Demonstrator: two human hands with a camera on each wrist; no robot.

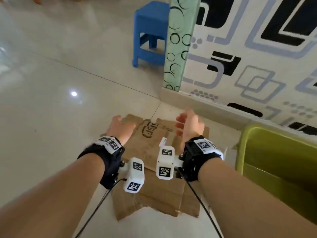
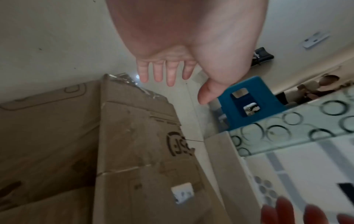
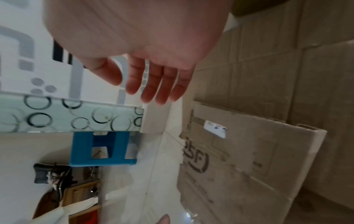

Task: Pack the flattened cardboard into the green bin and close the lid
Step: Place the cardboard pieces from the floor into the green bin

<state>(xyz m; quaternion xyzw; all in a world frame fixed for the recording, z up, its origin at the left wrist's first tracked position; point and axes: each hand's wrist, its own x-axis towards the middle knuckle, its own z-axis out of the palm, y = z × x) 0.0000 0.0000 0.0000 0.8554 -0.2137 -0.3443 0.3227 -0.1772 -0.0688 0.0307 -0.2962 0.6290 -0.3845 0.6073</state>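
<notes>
A flattened brown cardboard box (image 1: 151, 170) with a printed logo and a small white label lies on the tiled floor in front of me. My left hand (image 1: 118, 126) hovers over its far left corner, fingers straight and spread, holding nothing (image 2: 168, 72). My right hand (image 1: 188, 124) hangs above its far right part, fingers extended and close together, also empty (image 3: 153, 84). The same cardboard (image 2: 138, 144) fills the lower left of the left wrist view and the right side of the right wrist view (image 3: 249, 151). The green bin (image 1: 277, 160) stands at the right, its top toward me.
A blue plastic stool (image 1: 151, 31) stands farther back on the floor. A patterned wall (image 1: 248, 57) with a green circle-printed edge panel (image 1: 176, 43) runs along the right, its skirting close to the cardboard's far edge. Pale floor tiles (image 1: 51, 100) spread to the left.
</notes>
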